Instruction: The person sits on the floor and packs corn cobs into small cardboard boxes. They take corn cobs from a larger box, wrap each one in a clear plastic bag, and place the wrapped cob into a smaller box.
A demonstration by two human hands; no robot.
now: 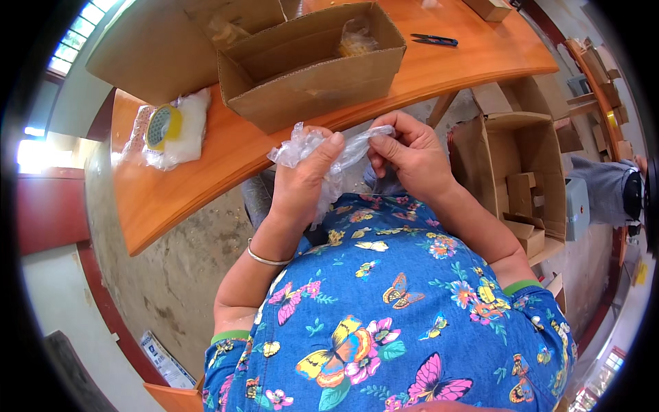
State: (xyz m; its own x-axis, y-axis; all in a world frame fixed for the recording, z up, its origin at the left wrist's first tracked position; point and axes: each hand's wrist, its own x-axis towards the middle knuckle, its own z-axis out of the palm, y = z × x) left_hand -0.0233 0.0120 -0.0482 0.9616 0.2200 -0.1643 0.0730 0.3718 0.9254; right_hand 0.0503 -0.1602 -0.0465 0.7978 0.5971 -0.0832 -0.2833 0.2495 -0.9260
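Crumpled clear plastic bags [332, 191] are bunched in my left hand [304, 180], held just over the near edge of the table. My right hand [412, 154] pinches a twisted end of the same clear plastic between thumb and fingers, so it stretches between both hands. Directly beyond them stands an open cardboard box [314, 98] on the wooden table [494, 46]. Inside that box, at its right end, lies a clear bag with yellow contents [358, 41], which I cannot make out closely.
Left on the table, a roll of yellow tape [163, 127] rests on a plastic-wrapped white pack [190, 129]. Thread snips [435, 40] lie behind at the right. A large open carton [520, 134] with smaller boxes stands right of me. Another person's sleeve [602, 185] shows at far right.
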